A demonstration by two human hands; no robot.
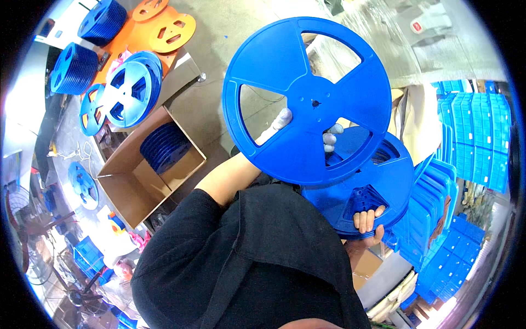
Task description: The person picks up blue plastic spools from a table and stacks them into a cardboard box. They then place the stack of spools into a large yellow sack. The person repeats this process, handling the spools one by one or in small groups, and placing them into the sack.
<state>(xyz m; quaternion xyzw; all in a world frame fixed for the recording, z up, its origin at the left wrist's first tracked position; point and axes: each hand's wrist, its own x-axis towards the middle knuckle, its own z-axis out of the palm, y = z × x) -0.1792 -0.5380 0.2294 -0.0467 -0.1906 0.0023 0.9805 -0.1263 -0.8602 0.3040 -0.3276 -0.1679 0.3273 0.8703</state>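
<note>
A large blue plastic reel disc (316, 90) with three wide cut-outs is held up in front of me. My left hand (280, 119), its fingertips covered in white, grips it from behind. The thumb shows through the left cut-out and fingertips through the lower right one; the hub hides the palm. Under and to the right of this disc lies a stack of similar blue reel discs (392, 175), partly covered by it. My right hand (368, 222) is closed round the stack's near edge, fingers curled into a cut-out.
An open cardboard box (129, 189) at the left holds blue reels (164, 147). Beyond it, more blue reels (131, 90) and orange discs (172, 33) sit on an orange-topped table. Blue crates (474, 137) are stacked at the right. A fan (79, 296) stands lower left.
</note>
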